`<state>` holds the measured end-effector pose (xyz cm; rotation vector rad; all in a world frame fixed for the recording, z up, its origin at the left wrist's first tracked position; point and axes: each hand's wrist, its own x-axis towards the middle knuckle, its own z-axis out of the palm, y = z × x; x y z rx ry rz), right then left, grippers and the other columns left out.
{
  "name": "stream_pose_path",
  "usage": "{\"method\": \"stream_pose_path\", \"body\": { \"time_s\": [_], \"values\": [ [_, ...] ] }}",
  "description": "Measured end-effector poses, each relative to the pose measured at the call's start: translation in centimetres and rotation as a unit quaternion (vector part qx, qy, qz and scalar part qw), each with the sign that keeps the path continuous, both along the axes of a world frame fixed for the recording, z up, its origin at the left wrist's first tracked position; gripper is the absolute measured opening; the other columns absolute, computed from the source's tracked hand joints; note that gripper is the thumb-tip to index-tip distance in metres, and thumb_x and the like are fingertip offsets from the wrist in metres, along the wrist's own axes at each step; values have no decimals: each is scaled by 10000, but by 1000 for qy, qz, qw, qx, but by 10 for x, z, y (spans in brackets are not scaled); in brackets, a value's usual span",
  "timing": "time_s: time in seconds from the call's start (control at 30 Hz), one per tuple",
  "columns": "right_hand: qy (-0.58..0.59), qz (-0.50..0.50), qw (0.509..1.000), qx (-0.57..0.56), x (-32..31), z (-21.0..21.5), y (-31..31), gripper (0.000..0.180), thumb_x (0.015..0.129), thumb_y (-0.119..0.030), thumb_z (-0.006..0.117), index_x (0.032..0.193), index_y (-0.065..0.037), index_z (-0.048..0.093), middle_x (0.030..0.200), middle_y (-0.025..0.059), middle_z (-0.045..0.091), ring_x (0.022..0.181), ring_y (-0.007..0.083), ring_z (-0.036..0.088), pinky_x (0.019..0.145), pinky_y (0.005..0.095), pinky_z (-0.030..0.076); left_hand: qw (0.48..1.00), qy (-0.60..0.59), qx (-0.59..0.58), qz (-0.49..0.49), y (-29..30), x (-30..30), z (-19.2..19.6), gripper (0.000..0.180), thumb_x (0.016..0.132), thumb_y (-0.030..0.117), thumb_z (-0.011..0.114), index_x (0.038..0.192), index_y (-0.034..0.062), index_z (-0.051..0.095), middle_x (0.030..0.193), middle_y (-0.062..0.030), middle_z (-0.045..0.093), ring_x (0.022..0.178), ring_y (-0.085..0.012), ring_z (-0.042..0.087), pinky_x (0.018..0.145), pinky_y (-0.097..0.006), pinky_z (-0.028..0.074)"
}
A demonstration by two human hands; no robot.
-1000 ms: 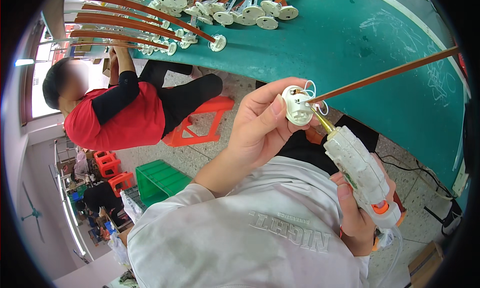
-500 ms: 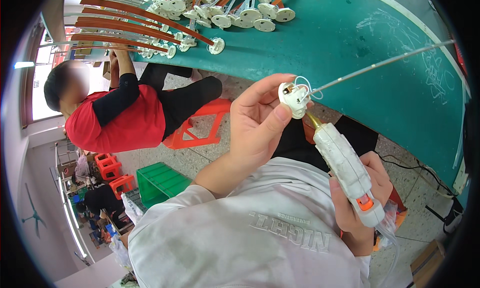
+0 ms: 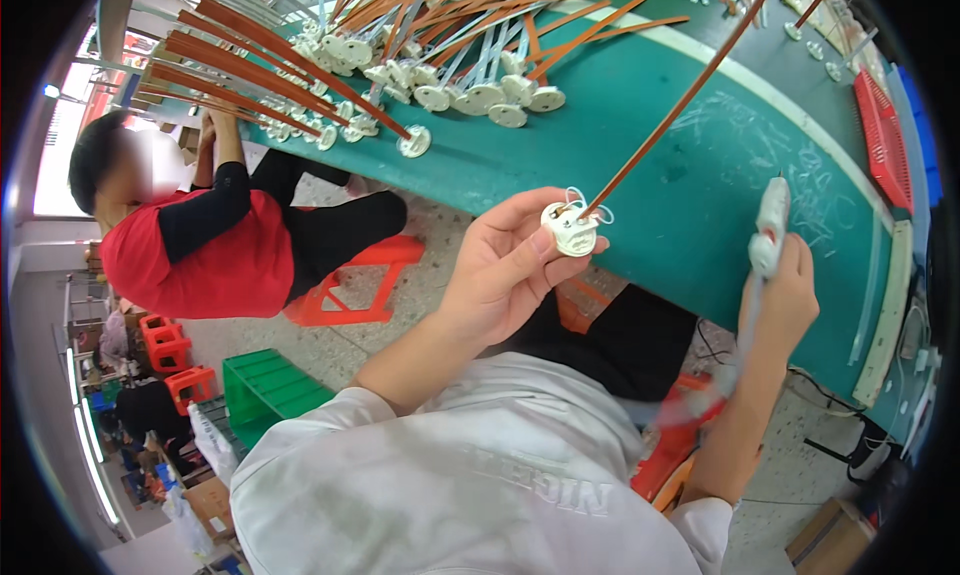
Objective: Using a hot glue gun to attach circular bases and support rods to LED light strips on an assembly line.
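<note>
My left hand (image 3: pixel 490 275) pinches a round white plastic cap (image 3: pixel 574 237) between thumb and fingers, above my lap near the table edge. Thin white wires loop out of the cap. From it a long, narrow brown strip (image 3: pixel 680 102) rises slantwise to the upper right. Over the right part of the green table (image 3: pixel 640 225), my right hand (image 3: pixel 788 300) is wrapped round a whitish hot glue gun (image 3: pixel 769 225), its nozzle turned away from me. The gun's pale cord trails back toward my lap, blurred. Whether the gun touches the table I cannot tell.
Many capped strips (image 3: pixel 480 95) lie heaped along the table's far left. A person in a red top (image 3: pixel 200 245) sits on a red stool (image 3: pixel 360 280) to the left. A green crate (image 3: pixel 265 390) stands on the floor; a red basket (image 3: pixel 882 140) is at far right.
The glue gun has gone from beside the cap to the right, over the table. The strip has turned, now showing its brown side and pointing more steeply upward. The whole view has shifted too.
</note>
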<state>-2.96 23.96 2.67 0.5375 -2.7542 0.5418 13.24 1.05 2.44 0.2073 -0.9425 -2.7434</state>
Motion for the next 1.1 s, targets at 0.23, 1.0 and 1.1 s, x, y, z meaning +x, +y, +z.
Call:
{"method": "stream_pose_path", "body": {
  "time_s": [0.23,1.0,1.1],
  "values": [
    [-72,61,995,30,-24,5,0,388,781,-134,683,1116,26,569,1121,212,540,1018,389,547,876,427,453,958,65,-257,109,14,-29,-5,452,801,-103,648,1226,-48,502,1262,-211,535,1138,-289,576,984,-391,486],
    [17,29,958,-283,-147,59,-1,139,915,-79,608,975,43,634,805,88,673,719,113,651,581,220,511,678,116,-698,200,-35,-70,-16,270,655,78,800,865,6,648,911,-139,672,828,-306,655,715,-397,541],
    [72,15,962,-264,-249,40,25,183,910,-122,625,985,44,645,797,95,686,699,114,666,606,247,534,656,99,-703,258,-61,-53,-28,129,680,-32,674,701,24,560,692,-95,610,615,-255,587,577,-360,482]
  ]
}}
